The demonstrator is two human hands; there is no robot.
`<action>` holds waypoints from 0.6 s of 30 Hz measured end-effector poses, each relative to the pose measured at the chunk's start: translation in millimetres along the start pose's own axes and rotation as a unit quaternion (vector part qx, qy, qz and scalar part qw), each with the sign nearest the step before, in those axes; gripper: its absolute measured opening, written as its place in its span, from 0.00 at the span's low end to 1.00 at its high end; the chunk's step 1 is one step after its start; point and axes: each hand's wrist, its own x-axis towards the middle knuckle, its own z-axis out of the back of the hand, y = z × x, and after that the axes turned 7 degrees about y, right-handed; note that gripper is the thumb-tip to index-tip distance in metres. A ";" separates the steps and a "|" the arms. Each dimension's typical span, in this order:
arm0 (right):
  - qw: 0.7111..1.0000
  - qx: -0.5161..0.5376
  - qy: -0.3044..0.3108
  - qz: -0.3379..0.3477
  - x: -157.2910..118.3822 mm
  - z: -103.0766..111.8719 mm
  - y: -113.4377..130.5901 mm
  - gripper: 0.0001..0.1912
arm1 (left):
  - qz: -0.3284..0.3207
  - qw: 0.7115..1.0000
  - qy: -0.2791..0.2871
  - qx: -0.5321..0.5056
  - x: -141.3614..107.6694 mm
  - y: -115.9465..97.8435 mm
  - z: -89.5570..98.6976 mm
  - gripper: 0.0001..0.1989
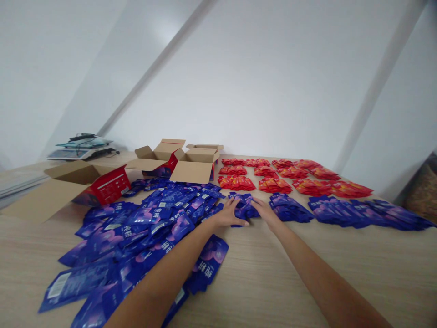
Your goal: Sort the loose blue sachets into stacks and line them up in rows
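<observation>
A small stack of blue pouches [244, 206] lies on the table in front of me, between my two hands. My left hand [228, 215] is at its left side, thumb spread well away from the fingers, which touch the pouches. At the right side of the same stack, my right hand [266, 212] reaches in with its fingers stretched out onto the pouches. A large loose heap of blue pouches [136, 239] with white lettering spreads to the left, partly under my left forearm. Right of my hands lies a row of fanned blue pouch stacks [344, 212].
Behind the blue row lie several piles of red pouches [273, 184]. Open cardboard boxes [105, 189] with red printed sides stand at the left and the back. A scale [80, 151] with flat items on it sits far left. A white wall [259, 82] rises behind the wooden table [259, 282].
</observation>
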 end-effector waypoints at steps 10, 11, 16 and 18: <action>1.000 -0.005 -0.030 -0.009 4.3 -6.2 1.0 0.20 | -0.117 0.984 -0.015 0.136 20.6 9.2 3.6 0.38; 0.999 -0.006 -0.034 -0.007 4.3 -6.0 0.6 0.20 | -0.125 0.981 -0.025 0.149 21.0 9.2 2.9 0.35; 0.998 -0.015 -0.060 0.009 -3.0 -8.0 -0.2 0.22 | -0.141 0.973 -0.051 0.176 11.4 4.0 -2.1 0.26; 0.997 -0.021 -0.070 0.016 -6.6 -10.4 -0.6 0.23 | -0.140 0.972 -0.051 0.182 7.1 0.6 -5.4 0.25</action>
